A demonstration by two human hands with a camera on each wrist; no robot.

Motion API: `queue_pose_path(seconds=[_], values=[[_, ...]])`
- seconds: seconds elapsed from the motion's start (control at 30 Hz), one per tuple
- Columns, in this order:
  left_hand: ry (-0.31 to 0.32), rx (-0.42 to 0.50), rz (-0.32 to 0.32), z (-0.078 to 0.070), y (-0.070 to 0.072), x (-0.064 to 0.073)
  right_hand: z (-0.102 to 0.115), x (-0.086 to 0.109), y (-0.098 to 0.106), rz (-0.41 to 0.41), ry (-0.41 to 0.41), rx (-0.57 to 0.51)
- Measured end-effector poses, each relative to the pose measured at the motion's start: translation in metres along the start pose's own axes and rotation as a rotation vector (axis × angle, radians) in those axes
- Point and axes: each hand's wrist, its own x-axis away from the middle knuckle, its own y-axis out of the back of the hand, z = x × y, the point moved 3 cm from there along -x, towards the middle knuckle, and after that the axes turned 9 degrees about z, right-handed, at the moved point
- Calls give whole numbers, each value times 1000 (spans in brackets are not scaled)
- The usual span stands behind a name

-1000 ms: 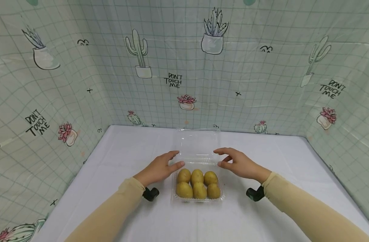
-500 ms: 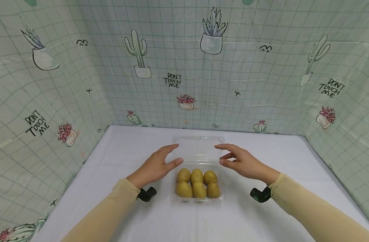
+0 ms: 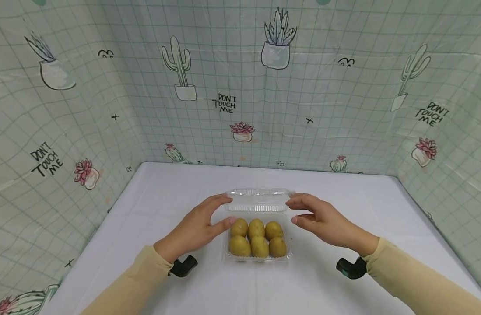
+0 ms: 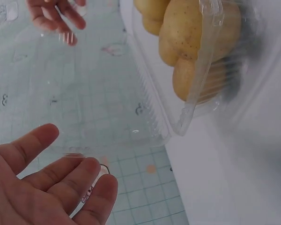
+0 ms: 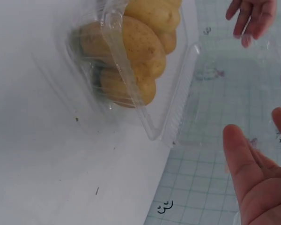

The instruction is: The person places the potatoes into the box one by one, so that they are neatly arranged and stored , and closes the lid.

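A clear plastic clamshell box (image 3: 258,259) sits on the white table with several yellow-brown potatoes (image 3: 260,246) in two rows in its base. Its ribbed lid (image 3: 259,202) is raised at the back hinge and stands up behind the potatoes. My left hand (image 3: 194,225) is at the lid's left side, fingers extended to its edge, thumb apart near the potatoes. On the other side, my right hand (image 3: 324,221) has its fingertips right at the lid's right edge, thumb lower. In the left wrist view, the fingers (image 4: 82,180) overlap the lid's edge.
White cloth covers the table (image 3: 256,291). A pale grid-patterned curtain (image 3: 264,87) with cactus drawings surrounds it at the back and sides. Black camera mounts (image 3: 184,266) sit below both wrists.
The lid has swung forward on its hinge, its upper edge now lower in the head view. Both wrists have moved outward and slightly nearer, with the fingertips staying by the lid's sides.
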Motion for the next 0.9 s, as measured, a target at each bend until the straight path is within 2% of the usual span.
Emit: queue_pose_path(seconds=[0.33, 0.6, 0.9], values=[[-25, 13, -26, -3, -1, 7, 6, 4, -1, -47, 82, 39], [-26, 17, -53, -7, 2, 14, 9, 9, -5, -55, 92, 94], [-25, 23, -54, -8, -1, 19, 10, 14, -9, -52, 106, 108]])
